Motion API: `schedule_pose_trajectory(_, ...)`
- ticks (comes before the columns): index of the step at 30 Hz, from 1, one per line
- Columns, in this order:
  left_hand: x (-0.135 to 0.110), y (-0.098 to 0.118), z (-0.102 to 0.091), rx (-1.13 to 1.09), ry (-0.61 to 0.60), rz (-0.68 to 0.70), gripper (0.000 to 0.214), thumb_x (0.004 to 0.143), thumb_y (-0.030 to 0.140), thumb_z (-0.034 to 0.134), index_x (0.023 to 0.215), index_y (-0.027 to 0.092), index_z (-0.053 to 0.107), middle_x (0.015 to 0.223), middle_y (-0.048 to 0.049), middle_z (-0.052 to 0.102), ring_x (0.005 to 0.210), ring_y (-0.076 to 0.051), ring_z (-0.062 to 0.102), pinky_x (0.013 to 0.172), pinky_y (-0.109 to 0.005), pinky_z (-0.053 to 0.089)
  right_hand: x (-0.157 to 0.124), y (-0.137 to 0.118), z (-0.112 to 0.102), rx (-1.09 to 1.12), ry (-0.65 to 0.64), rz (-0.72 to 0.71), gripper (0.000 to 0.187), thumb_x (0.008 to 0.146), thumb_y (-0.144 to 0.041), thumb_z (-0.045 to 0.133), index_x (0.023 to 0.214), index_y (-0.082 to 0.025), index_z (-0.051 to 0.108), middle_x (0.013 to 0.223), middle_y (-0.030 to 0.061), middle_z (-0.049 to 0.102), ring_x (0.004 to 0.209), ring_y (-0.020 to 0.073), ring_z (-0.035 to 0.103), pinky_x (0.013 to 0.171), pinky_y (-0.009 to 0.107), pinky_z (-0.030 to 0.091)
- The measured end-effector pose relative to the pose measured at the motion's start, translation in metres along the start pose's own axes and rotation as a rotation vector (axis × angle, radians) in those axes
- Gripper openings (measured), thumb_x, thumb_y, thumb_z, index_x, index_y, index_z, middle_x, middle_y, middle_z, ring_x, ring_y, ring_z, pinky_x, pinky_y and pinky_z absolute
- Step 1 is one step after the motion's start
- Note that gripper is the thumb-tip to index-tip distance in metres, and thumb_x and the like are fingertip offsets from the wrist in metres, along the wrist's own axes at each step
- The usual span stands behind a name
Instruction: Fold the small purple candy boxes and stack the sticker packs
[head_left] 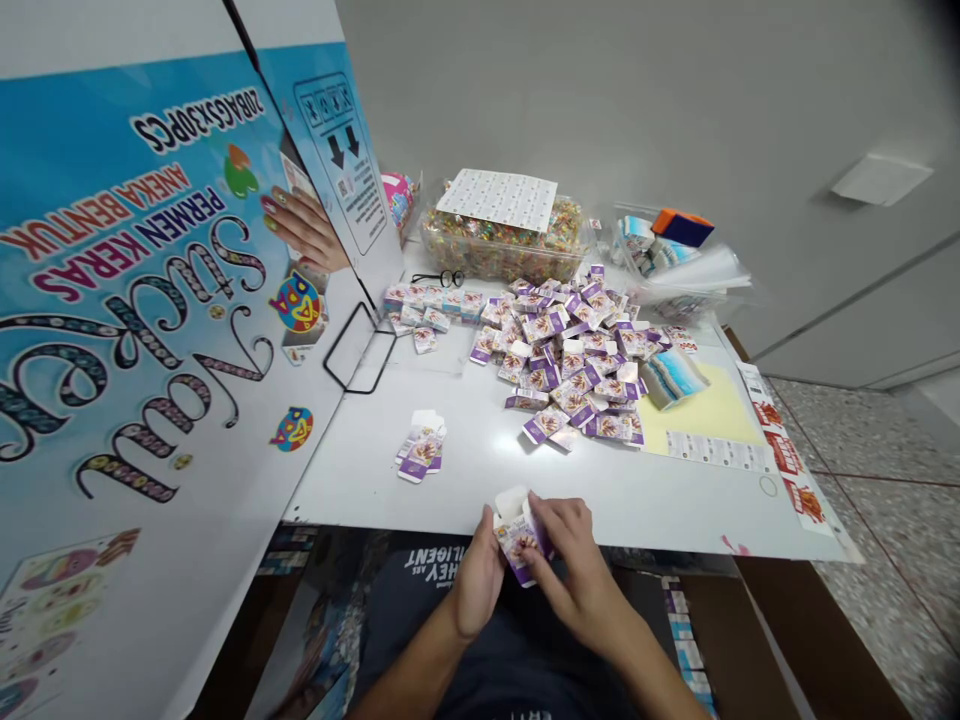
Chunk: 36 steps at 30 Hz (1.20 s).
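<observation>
Between my two hands, just off the table's near edge, is a small white and purple carton (517, 540) with its top flaps standing up. My left hand (478, 580) grips its left side, thumb along the edge. The fingers of my right hand (574, 560) close on its right side, with the thumb across the printed front. Ahead and to the left lies a little stack of flat cartons (422, 447) of the same print. A large heap of folded purple and white cartons (577, 360) spreads over the middle of the table.
A big printed box (187, 300) walls off the left side. At the back stands a clear tub (502, 245) of colourful small packets under a sticker sheet (499, 198). Black-rimmed glasses (448, 278) lie before it. On the right are a yellow sheet (720, 405) and a plastic tray (637, 250).
</observation>
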<state>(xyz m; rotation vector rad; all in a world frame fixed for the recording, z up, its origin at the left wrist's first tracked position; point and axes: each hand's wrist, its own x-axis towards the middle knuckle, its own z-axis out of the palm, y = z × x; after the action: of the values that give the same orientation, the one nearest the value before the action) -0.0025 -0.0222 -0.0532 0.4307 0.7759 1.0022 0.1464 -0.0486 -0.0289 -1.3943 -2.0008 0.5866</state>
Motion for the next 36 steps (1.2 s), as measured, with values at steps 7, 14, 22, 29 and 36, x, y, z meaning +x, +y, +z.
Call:
schedule_pose_trajectory(7, -0.004, 0.010, 0.015, -0.114, 0.059, -0.027, 0.041, 0.075, 0.052, 0.080, 0.097, 0.017, 0.076, 0.107, -0.0082, 0.076, 0.114, -0.026, 0.067, 0.108, -0.039, 0.047, -0.008, -0.007, 0.034, -0.296, 0.131, -0.176, 0.085, 0.092, -0.019, 0.059, 0.162, -0.016, 0.012, 0.148, 0.0205, 0.045, 0.137, 0.0370, 0.038, 0.111, 0.060, 0.037)
schedule_pose_trajectory(14, -0.006, 0.015, 0.003, -0.197, 0.230, -0.156, 0.023, 0.075, 0.037, 0.075, 0.079, 0.015, 0.070, 0.073, -0.0023, 0.071, 0.081, -0.022, 0.071, 0.085, -0.036, 0.056, -0.009, -0.012, 0.025, -0.119, 0.059, -0.108, 0.071, 0.091, -0.021, 0.059, 0.156, -0.023, 0.032, 0.151, 0.0180, 0.041, 0.134, 0.0350, 0.043, 0.105, 0.056, 0.046)
schedule_pose_trajectory(22, -0.007, 0.021, -0.004, -0.089, 0.121, -0.148, 0.029, 0.073, 0.029, 0.073, 0.101, 0.019, 0.072, 0.103, -0.0054, 0.076, 0.099, -0.021, 0.070, 0.086, -0.030, 0.053, -0.005, -0.013, 0.021, -0.230, -0.021, -0.154, 0.070, 0.087, -0.032, 0.066, 0.152, -0.023, 0.042, 0.151, 0.0194, 0.046, 0.129, 0.0403, 0.049, 0.104, 0.063, 0.041)
schedule_pose_trajectory(29, -0.015, 0.019, -0.001, -0.224, -0.078, -0.382, 0.022, 0.079, 0.023, 0.067, 0.100, 0.015, 0.066, 0.078, -0.0029, 0.068, 0.071, -0.017, 0.066, 0.072, -0.028, 0.049, -0.002, -0.015, 0.020, 0.331, 0.142, 0.074, 0.016, 0.090, -0.023, 0.063, 0.106, -0.026, 0.067, 0.128, 0.0110, 0.061, 0.113, 0.0261, 0.061, 0.089, 0.037, 0.055)
schedule_pose_trajectory(36, -0.013, 0.017, 0.007, -0.412, -0.085, -0.515, 0.012, 0.078, 0.025, 0.063, 0.082, 0.014, 0.064, 0.070, -0.0030, 0.062, 0.070, -0.021, 0.064, 0.077, -0.034, 0.049, 0.003, -0.014, 0.023, 0.400, 0.254, 0.075, 0.009, 0.091, -0.022, 0.063, 0.083, -0.024, 0.067, 0.112, 0.0078, 0.070, 0.096, 0.0223, 0.064, 0.083, 0.035, 0.054)
